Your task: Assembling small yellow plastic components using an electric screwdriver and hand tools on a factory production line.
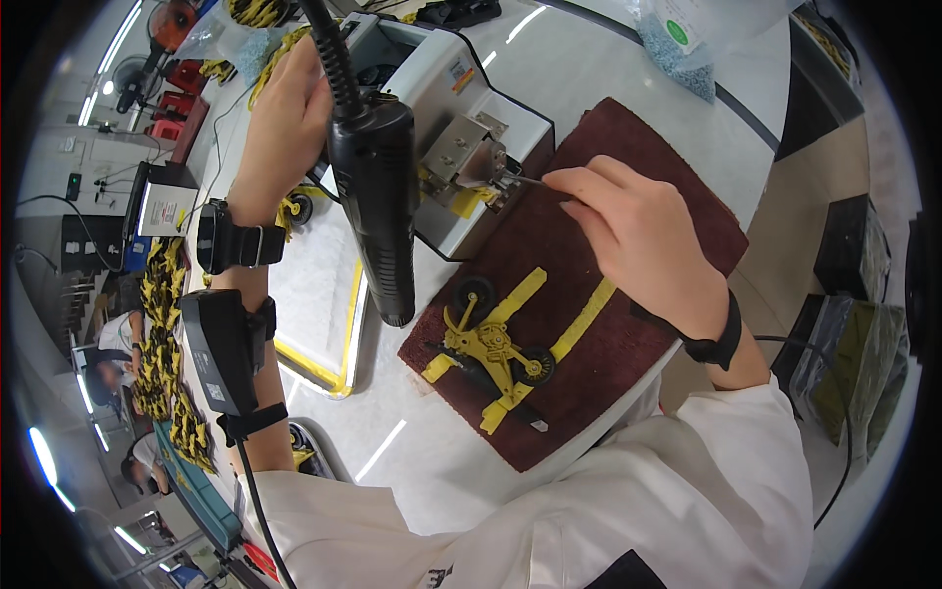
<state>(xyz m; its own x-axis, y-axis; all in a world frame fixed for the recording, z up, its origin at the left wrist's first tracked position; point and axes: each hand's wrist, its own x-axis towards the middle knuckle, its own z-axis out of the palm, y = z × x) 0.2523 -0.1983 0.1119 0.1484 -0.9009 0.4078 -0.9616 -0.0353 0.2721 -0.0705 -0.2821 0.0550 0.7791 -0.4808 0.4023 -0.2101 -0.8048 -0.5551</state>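
My right hand (638, 216) pinches a thin metal rod or tool at the front of a white and grey screw feeder (432, 74); the tool's kind is unclear. Its tip meets the metal block (456, 147) on the feeder. At the feeder's far left side is my left hand (285, 123), its fingertips mostly hidden. A black electric screwdriver (378, 196) hangs between my arms from a coiled cable, bit end out of sight. On a dark red cloth (599, 363) lies a yellow and black toy motorcycle (486, 344), beside a black-handled tool (515, 407).
Yellow tape strips (579, 319) mark the cloth. A white tray with yellow-taped edges (343, 363) stands left of it. Many yellow and black parts (162, 334) line the far left. A bag of bluish pellets (677, 59) lies at the back right. Other people sit at far left.
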